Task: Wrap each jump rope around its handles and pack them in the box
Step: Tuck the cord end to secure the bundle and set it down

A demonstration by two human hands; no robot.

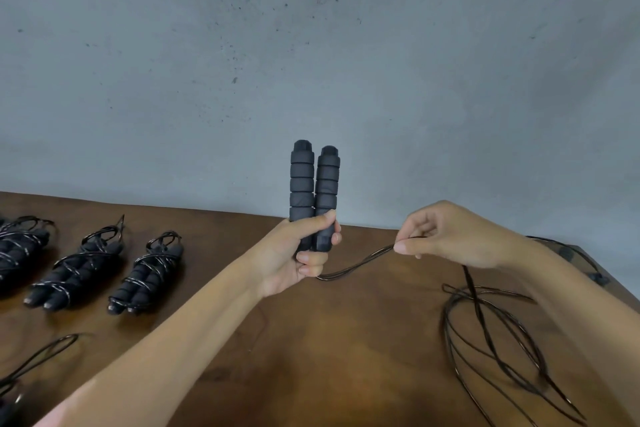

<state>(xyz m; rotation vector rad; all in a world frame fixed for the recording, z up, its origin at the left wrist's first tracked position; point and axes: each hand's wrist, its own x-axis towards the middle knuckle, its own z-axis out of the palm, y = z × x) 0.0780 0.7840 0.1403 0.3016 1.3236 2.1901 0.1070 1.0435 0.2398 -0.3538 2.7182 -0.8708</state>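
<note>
Two foam handles (314,189) stand upright together over the table's (311,340) far edge, left hand (300,253) wrapped round their lower ends, and they look light and grippy. Right hand (446,236) pinches the thin, floppy cord (360,262) just right of them. Three wrapped ropes (145,274) lie far left; no box visible.

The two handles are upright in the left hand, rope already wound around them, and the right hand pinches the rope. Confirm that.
Not quite. The head view shows the handles bare: no rope is wound around them yet. The rest holds: the left hand grips them upright and the right hand pinches the rope.
</note>
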